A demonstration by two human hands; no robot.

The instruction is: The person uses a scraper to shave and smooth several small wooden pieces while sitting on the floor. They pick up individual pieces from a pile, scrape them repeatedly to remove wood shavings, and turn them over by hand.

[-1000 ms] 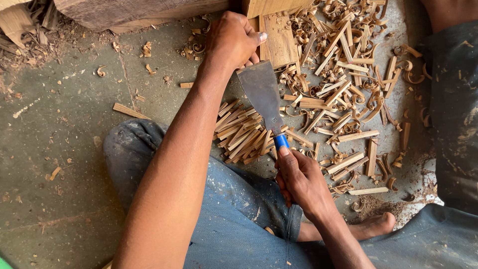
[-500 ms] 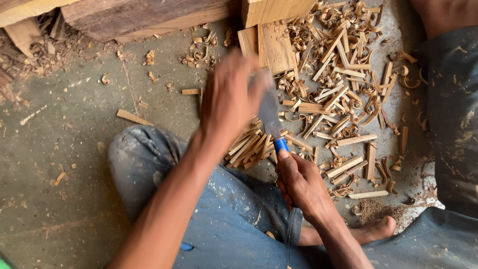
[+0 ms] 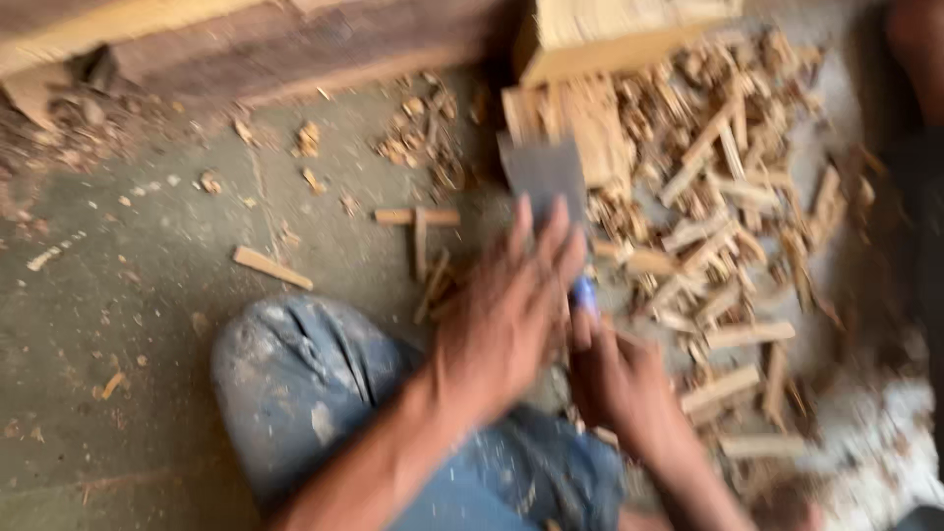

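While the right hand [image 3: 619, 388] keeps its grip closed around the blue-handled cleaver [image 3: 546, 182], the left hand [image 3: 506, 310] hovers spread open above it, split wood sticks [image 3: 728, 246] littering the floor [image 3: 128, 295] just beyond.

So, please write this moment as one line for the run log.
left hand: open, over cleaver | right hand: grips cleaver handle | cleaver: blade towards wood block | wood sticks: scattered on floor | view: blurred
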